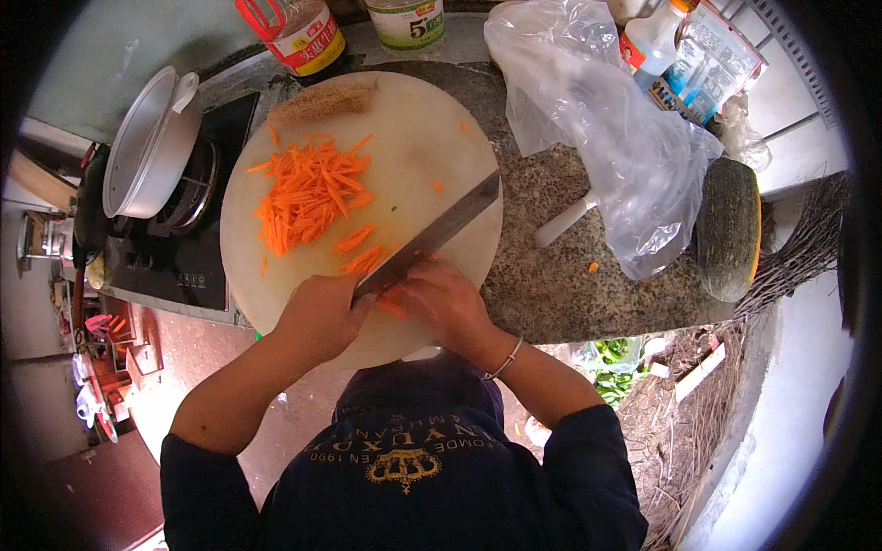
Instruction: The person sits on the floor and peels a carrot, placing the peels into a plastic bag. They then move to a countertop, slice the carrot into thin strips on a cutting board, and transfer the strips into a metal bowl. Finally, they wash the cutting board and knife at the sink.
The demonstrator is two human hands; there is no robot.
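On a round, pale cutting board (441, 131) lies a heap of shredded carrot (310, 193), with a few carrot slices (355, 238) nearer to me. My left hand (324, 313) grips the handle of a cleaver-like kitchen knife (441, 231), its broad blade pointing up and right across the board. Beside the blade, my slightly blurred right hand (444, 296) has bent fingers resting on carrot pieces (393, 303); the fingers partly hide them. A metal bangle circles the right wrist. A rough brown fibrous scrubber-like thing (324, 101) lies at the board's far edge.
Left of the board, an aluminium pot (151, 148) sits on a black gas stove (172, 268). Bottles and a tub (406, 24) stand behind. On the granite counter (551, 296) lie a clear plastic bag (620, 138), a white handle (565, 222) and a cut green squash (729, 231).
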